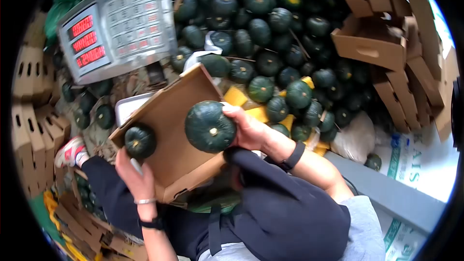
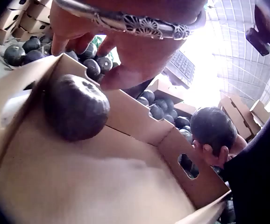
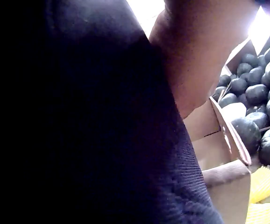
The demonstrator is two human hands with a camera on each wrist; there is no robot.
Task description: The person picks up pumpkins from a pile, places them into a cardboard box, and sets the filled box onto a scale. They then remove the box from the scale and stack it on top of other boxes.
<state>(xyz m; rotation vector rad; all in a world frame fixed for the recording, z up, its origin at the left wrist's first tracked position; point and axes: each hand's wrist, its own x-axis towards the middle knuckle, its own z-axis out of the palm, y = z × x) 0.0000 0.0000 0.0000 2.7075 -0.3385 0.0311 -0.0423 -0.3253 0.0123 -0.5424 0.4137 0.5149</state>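
An open cardboard box [image 1: 181, 135] lies tilted in front of the person. One dark green squash [image 1: 140, 141] sits in its left corner; the left wrist view shows this squash [image 2: 76, 108] against the box walls. The left hand [image 1: 135, 174] is beside that squash at the box edge, its fingers loosely extended, and in the left wrist view the hand [image 2: 125, 51] is above the box wall. A larger squash [image 1: 210, 126] is held over the box's right side by the right hand [image 1: 249, 128], thumb on top. The right wrist view shows mostly dark cloth and part of the right hand [image 3: 195, 51].
A large pile of squashes [image 1: 258, 2] lies beyond the box. A scale with red digits [image 1: 118, 26] stands at the upper left. Stacked cardboard boxes [image 1: 369, 48] are at the right, more [image 1: 36, 135] at the left. Yellow foam nets [image 1: 235, 96] lie behind the box.
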